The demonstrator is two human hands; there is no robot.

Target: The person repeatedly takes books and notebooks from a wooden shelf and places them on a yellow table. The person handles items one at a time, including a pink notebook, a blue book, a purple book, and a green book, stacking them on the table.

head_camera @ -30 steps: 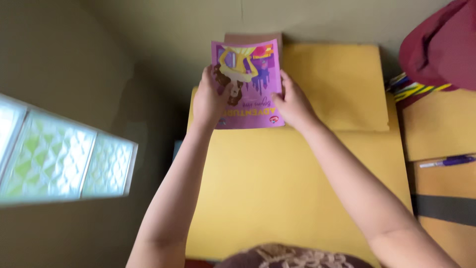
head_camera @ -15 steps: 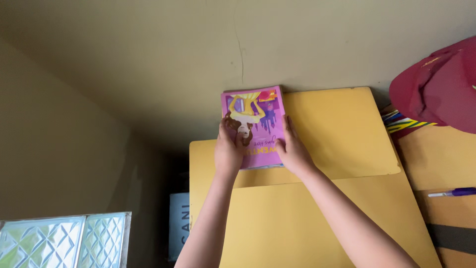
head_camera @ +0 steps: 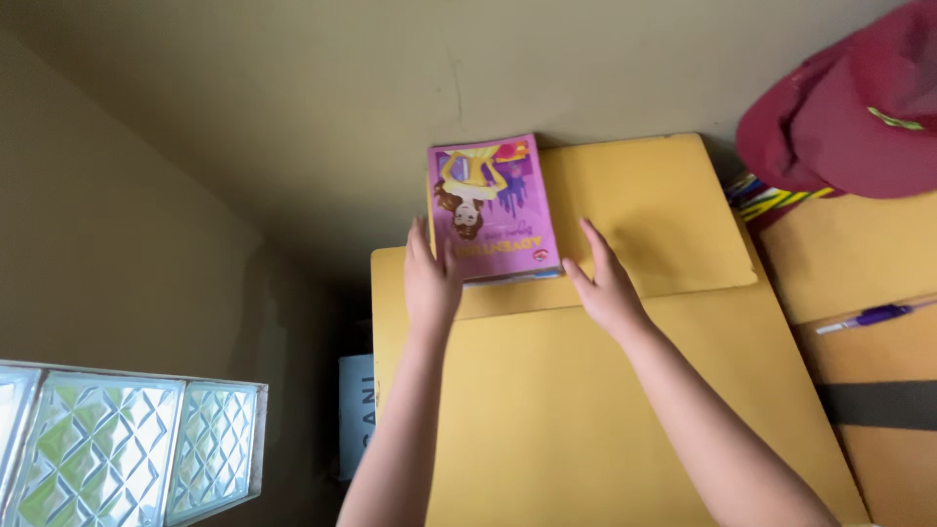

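The pink book (head_camera: 493,210) lies flat at the bench's far edge, against the wall, its right part resting on a yellow folder (head_camera: 644,210) and its left part reaching past the folder's left edge. That half-and-half footing looks like the weak spot: a nudge from either hand could tip the book off the folder's edge or slide it toward the bench's (head_camera: 547,410) left edge, where the drop is close.

Both arms reach straight forward over the bench. The left hand (head_camera: 429,278) lies palm down with its fingers spread open, tips touching or just beside the book's near left corner. The right hand (head_camera: 605,283) is likewise open and flat on the folder, just beside the book's near right corner, gripping nothing.
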